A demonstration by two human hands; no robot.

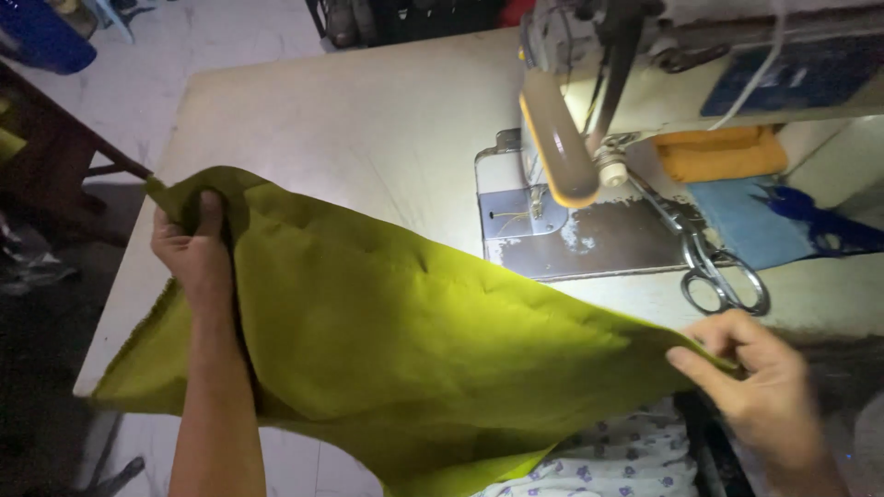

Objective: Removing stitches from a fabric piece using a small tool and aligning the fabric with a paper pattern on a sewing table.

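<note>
Sewing machine top beyond the upper edge, right hand motion-blurred, green fabric bottom cut off.

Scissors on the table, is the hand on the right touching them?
Apart. In the head view, the right hand pinches the green cloth, and a strip of bare table shows between its fingers and the scissors.

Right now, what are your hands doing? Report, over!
Left hand gripping the green cloth at its far corner. Right hand pinching the near corner. Cloth stretched over the table. Scissors lie by the sewing machine.
</note>
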